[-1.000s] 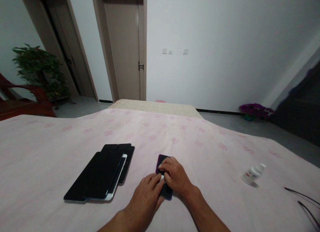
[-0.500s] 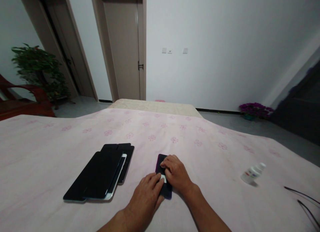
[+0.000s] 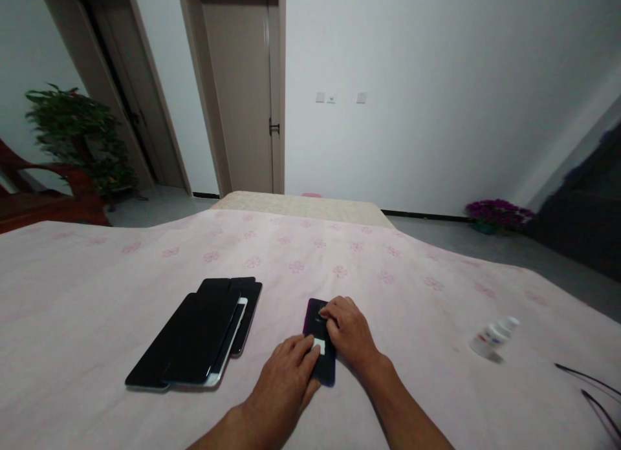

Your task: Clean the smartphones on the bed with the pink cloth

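Note:
A dark smartphone with a purple edge and a white label lies on the cloth, its long side pointing away from me. My left hand grips its left side, fingers over the label and thumb low at the edge. From the right, my right hand rests on the upper part of the phone, fingers curled together and fingertips on the surface near the top. Whatever may be pinched under those fingertips is hidden. To the left lies a stack of dark tablets and phones, one with a white edge.
A pink flowered cloth covers the table. At the right a small white bottle leans on its side, with black cables beyond it. Behind the table are a beige surface, a door and a leafy plant.
My right hand's fingertips have shifted slightly to the right across the upper part of the phone. The left hand keeps its hold; the whole view has drifted a little.

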Demonstrator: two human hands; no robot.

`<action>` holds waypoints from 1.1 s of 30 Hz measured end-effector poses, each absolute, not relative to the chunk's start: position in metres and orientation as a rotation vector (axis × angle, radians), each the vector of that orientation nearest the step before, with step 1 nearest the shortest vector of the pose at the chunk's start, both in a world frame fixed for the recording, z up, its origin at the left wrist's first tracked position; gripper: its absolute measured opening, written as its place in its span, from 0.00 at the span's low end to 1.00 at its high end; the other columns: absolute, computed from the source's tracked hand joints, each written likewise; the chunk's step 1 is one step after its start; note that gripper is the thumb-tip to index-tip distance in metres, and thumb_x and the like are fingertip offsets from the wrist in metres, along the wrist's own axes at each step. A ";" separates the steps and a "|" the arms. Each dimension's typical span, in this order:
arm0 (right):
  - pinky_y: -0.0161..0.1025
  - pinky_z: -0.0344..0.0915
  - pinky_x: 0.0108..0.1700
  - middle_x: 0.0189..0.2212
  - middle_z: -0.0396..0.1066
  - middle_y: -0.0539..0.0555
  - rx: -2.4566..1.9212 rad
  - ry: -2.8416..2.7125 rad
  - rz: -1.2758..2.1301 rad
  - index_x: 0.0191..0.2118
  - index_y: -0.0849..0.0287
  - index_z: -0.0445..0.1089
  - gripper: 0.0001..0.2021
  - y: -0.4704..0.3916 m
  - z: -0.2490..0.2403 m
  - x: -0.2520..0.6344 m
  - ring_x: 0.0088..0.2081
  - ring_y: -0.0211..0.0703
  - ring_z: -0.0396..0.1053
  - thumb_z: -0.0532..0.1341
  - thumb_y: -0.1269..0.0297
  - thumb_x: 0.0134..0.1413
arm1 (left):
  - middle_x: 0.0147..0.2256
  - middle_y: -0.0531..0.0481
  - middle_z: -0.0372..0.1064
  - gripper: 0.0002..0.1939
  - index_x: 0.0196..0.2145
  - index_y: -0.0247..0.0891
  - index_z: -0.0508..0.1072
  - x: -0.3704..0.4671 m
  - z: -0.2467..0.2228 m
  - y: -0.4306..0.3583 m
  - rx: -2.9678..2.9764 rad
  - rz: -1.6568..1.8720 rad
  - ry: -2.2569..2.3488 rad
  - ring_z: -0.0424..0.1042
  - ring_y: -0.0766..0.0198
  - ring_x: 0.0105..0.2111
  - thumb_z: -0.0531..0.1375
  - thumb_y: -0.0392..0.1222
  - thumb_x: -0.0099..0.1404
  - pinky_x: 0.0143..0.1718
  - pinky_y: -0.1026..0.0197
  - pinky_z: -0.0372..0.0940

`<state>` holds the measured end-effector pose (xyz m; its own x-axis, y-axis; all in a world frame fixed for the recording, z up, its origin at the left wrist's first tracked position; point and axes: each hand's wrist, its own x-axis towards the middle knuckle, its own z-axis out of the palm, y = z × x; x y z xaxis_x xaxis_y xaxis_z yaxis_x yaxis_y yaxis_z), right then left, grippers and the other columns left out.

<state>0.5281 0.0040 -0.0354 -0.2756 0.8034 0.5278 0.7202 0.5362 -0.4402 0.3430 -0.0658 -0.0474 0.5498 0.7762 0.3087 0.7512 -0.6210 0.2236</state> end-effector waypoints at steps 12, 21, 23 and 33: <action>0.44 0.64 0.45 0.34 0.70 0.54 -1.270 -2.030 0.088 0.34 0.58 0.73 0.15 0.004 -0.037 0.531 0.39 0.47 0.64 0.54 0.82 0.49 | 0.57 0.43 0.68 0.27 0.58 0.39 0.66 0.344 -0.051 -0.066 2.682 0.671 1.339 0.68 0.49 0.55 0.65 0.34 0.62 0.56 0.44 0.67; 0.40 0.64 0.42 0.30 0.71 0.52 -1.155 -2.093 0.232 0.29 0.56 0.75 0.16 0.000 -0.036 0.530 0.37 0.44 0.66 0.55 0.83 0.41 | 0.56 0.42 0.69 0.25 0.56 0.37 0.67 0.353 -0.052 -0.065 2.757 0.616 1.378 0.70 0.50 0.52 0.64 0.34 0.62 0.54 0.46 0.68; 0.40 0.65 0.40 0.28 0.71 0.51 -1.125 -2.027 0.305 0.25 0.56 0.74 0.15 0.002 -0.038 0.532 0.35 0.43 0.67 0.55 0.82 0.40 | 0.55 0.40 0.69 0.22 0.55 0.36 0.68 0.359 -0.052 -0.064 2.797 0.560 1.404 0.69 0.48 0.53 0.63 0.36 0.64 0.53 0.46 0.68; 0.39 0.67 0.34 0.28 0.77 0.54 -1.342 -1.017 0.635 0.32 0.60 0.79 0.12 0.023 -0.045 0.564 0.32 0.46 0.72 0.59 0.66 0.41 | 0.40 0.36 0.74 0.14 0.44 0.33 0.75 0.420 -0.006 -0.033 2.695 0.199 1.486 0.73 0.43 0.43 0.60 0.46 0.66 0.43 0.44 0.68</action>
